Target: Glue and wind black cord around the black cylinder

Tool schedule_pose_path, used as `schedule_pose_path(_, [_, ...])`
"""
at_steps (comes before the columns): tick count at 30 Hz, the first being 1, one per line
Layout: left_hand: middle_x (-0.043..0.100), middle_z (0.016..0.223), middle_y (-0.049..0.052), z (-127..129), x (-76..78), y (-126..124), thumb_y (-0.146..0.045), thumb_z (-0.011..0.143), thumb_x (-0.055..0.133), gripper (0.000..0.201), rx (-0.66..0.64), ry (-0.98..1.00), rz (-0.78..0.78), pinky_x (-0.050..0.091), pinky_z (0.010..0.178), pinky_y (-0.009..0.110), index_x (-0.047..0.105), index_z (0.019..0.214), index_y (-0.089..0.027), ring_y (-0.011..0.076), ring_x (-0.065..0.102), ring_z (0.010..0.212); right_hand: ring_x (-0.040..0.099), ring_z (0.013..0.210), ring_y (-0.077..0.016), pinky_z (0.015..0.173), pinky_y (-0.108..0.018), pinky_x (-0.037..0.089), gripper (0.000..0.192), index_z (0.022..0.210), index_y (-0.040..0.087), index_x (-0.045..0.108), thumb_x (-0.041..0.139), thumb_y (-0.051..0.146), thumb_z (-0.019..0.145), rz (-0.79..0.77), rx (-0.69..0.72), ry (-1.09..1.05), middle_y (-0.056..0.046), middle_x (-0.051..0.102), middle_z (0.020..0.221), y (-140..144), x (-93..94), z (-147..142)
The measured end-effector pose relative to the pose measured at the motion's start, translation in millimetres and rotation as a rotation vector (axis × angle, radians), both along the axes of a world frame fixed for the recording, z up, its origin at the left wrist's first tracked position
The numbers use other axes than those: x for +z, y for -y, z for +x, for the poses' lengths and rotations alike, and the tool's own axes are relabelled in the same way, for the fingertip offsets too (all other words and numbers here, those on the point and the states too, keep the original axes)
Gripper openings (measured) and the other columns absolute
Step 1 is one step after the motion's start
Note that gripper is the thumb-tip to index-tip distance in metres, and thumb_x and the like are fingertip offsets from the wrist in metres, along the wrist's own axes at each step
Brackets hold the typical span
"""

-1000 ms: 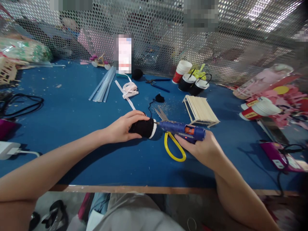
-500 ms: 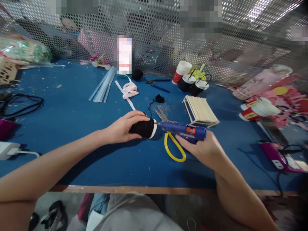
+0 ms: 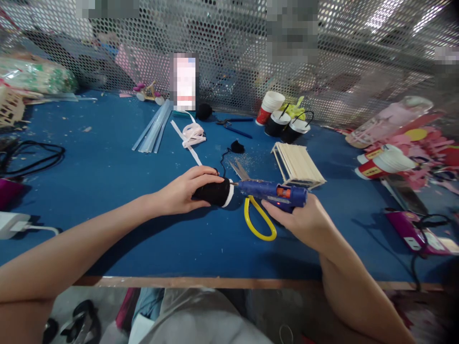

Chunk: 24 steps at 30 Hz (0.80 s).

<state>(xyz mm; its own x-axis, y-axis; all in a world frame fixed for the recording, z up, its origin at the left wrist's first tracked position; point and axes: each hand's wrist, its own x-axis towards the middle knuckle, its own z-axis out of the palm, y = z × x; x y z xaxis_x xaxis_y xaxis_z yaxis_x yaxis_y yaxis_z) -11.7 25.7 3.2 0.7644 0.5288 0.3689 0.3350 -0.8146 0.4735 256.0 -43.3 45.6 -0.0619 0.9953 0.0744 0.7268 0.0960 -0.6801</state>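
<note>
Your left hand (image 3: 179,193) wraps around a black-covered cup (image 3: 215,192) lying on its side near the middle of the blue bench (image 3: 107,167), with its white rim facing right. Your right hand (image 3: 304,220) grips a blue glue gun (image 3: 274,192), fingers closed around its handle, and the gun's nozzle points left and meets the cup's white rim. Just behind and under the gun lie yellow-handled scissors (image 3: 256,220), blades aimed toward the far side. Just to the right of the gun, farther back, stands a small frame of wooden sticks (image 3: 297,165). Beyond the cup a bit of black yarn (image 3: 236,146) rests on the bench, and farther left a coil of white ribbon (image 3: 193,134) lies beside a bundle of clear glue sticks (image 3: 152,128). At the far edge, against the perforated metal screen (image 3: 233,57), stands a group of paper cups (image 3: 283,119). More red-and-white cups (image 3: 383,165) lie at the far right.
</note>
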Motion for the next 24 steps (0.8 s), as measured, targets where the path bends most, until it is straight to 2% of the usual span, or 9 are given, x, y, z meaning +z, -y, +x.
schedule_pose_path(5, [0.045, 0.127, 0.014, 1, -0.1, 1, -0.023, 0.081, 0.060, 0.047, -0.013, -0.001, 0.024, 0.040, 0.101, 0.042, 0.044, 0.124, -0.018, 0.0255, 0.043, 0.120, 0.055, 0.046, -0.0173, 0.043, -0.028, 0.046, 0.020, 0.061, 0.021, 0.059, 0.064, 0.038, 0.068, 0.028, -0.043, 0.032, -0.002, 0.059, 0.053, -6, -4.2, -2])
schedule_pose_path(10, [0.045, 0.127, 0.014, 0, -0.9, -1, -0.024, 0.079, 0.062, 0.050, 0.018, 0.017, -0.033, 0.040, 0.101, 0.041, 0.043, 0.125, -0.019, 0.0250, 0.044, 0.120, 0.055, 0.047, -0.0171, 0.042, -0.027, 0.047, 0.018, 0.061, 0.021, 0.058, 0.064, 0.036, 0.069, 0.022, -0.039, 0.003, -0.001, 0.059, 0.053, -1, -2.9, -1])
schedule_pose_path(15, [0.047, 0.123, 0.012, 0, -1.5, -3, -0.027, 0.076, 0.067, 0.055, 0.061, 0.072, -0.113, 0.040, 0.100, 0.040, 0.043, 0.125, -0.020, 0.0235, 0.047, 0.117, 0.059, 0.051, -0.0179, 0.044, -0.026, 0.049, 0.015, 0.072, 0.021, 0.063, 0.057, 0.035, 0.074, -0.003, 0.032, 0.007, -0.003, 0.062, 0.057, 4, -0.4, -1])
schedule_pose_path(20, [0.050, 0.120, 0.010, 1, -1.6, -4, -0.028, 0.073, 0.069, 0.057, 0.098, 0.079, -0.150, 0.041, 0.099, 0.038, 0.045, 0.124, -0.020, 0.0222, 0.048, 0.114, 0.059, 0.053, -0.0182, 0.050, -0.028, 0.051, 0.018, 0.079, 0.020, 0.064, 0.061, 0.036, 0.071, -0.013, 0.029, -0.018, -0.003, 0.065, 0.064, 6, -0.9, -3])
schedule_pose_path(24, [0.050, 0.119, 0.009, 1, -2.1, -4, -0.030, 0.073, 0.069, 0.057, 0.118, 0.076, -0.159, 0.042, 0.098, 0.039, 0.045, 0.124, -0.020, 0.0224, 0.049, 0.112, 0.052, 0.046, -0.0167, 0.046, -0.030, 0.048, 0.012, 0.071, 0.021, 0.064, 0.058, 0.032, 0.070, -0.002, 0.063, 0.034, -0.002, 0.056, 0.053, 6, 7.3, -8])
